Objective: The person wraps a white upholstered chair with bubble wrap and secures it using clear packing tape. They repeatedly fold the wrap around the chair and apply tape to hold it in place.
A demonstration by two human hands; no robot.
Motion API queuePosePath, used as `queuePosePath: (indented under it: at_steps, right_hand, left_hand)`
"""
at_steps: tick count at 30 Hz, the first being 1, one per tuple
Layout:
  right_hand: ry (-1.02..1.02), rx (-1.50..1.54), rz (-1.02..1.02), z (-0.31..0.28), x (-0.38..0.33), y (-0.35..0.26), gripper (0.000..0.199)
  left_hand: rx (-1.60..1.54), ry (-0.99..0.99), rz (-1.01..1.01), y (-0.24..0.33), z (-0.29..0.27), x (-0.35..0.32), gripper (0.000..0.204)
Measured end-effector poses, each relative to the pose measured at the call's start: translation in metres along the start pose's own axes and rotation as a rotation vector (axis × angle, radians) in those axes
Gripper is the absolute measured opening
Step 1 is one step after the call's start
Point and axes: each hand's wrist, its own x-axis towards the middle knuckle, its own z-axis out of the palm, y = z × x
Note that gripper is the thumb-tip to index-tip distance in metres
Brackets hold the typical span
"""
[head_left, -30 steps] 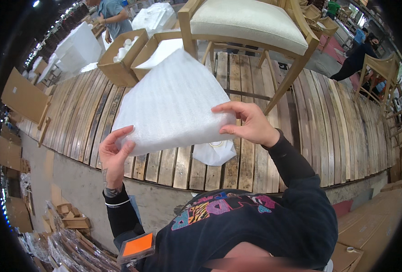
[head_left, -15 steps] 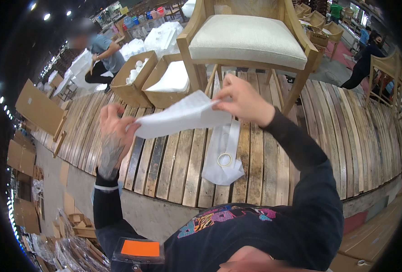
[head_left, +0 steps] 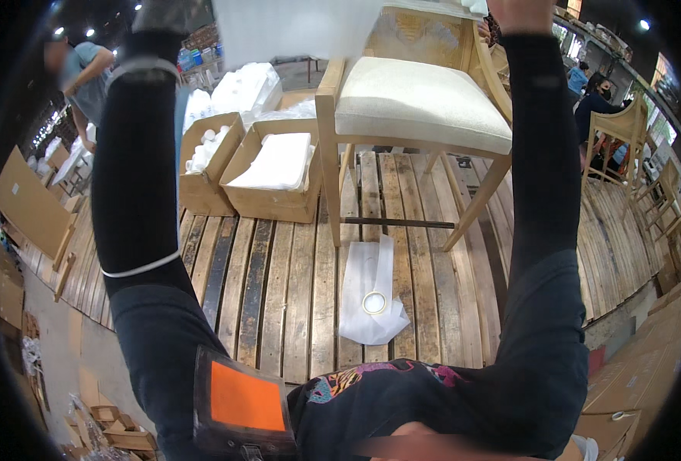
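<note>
Both my arms reach up and forward to the top of the head view. My left hand [head_left: 170, 14] is cut off by the upper edge, beside a white foam sheet [head_left: 298, 29]; its fingers are out of sight. The sheet hangs in front of the left part of a wooden chair's back [head_left: 425, 32], and a white strip runs on toward the right. My right hand [head_left: 522, 15] is at the right end of the chair back, its fingers cut off too. The chair has a cream padded seat [head_left: 425, 96].
On the slatted wooden platform [head_left: 298, 284] lie a white sheet piece [head_left: 363, 265] and a tape roll [head_left: 374, 303]. Left of the chair stand a carton of white rolls [head_left: 208, 192] and a carton of white sheets [head_left: 275, 201]. People work at far left and right.
My hands have risen and moved forward and apart, carrying the white foam sheet from above the platform up to the chair back. The view has tilted, so the chair sits lower.
</note>
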Motion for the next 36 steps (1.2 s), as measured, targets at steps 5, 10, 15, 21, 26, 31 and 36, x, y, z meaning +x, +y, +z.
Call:
queuePosePath:
  at_steps: [5, 10, 15, 21, 26, 31, 36]
  right_hand:
    - [0.156, -0.158, 0.187, 0.004, -0.159, 0.030, 0.029]
    - [0.666, -0.315, 0.808, -0.005, -0.298, 0.087, 0.031]
    - [0.775, -0.451, 0.858, -0.013, -0.392, 0.133, 0.027]
    - [0.796, -0.326, 0.784, -0.021, -0.435, 0.170, 0.044]
    - [0.686, -0.230, 1.015, -0.045, -0.430, 0.167, 0.038]
    - [0.644, -0.244, 1.059, -0.052, -0.426, 0.168, 0.033]
    - [0.676, -0.255, 1.092, -0.055, -0.431, 0.169, 0.031]
  left_hand:
    - [-0.301, -0.532, -0.495, 0.053, -0.071, -0.152, 0.043]
    - [-0.968, -0.556, -1.468, 0.119, -0.102, -0.301, 0.041]
    - [-0.967, -0.292, -2.161, 0.168, -0.107, -0.393, 0.019]
    - [-0.956, -0.172, -2.305, 0.193, -0.110, -0.450, 0.047]
    - [-0.980, -0.276, -2.268, 0.189, -0.100, -0.463, 0.049]
    - [-0.841, -0.479, -2.160, 0.191, -0.082, -0.476, 0.044]
    - [-0.521, -0.636, -1.787, 0.209, -0.065, -0.494, 0.051]
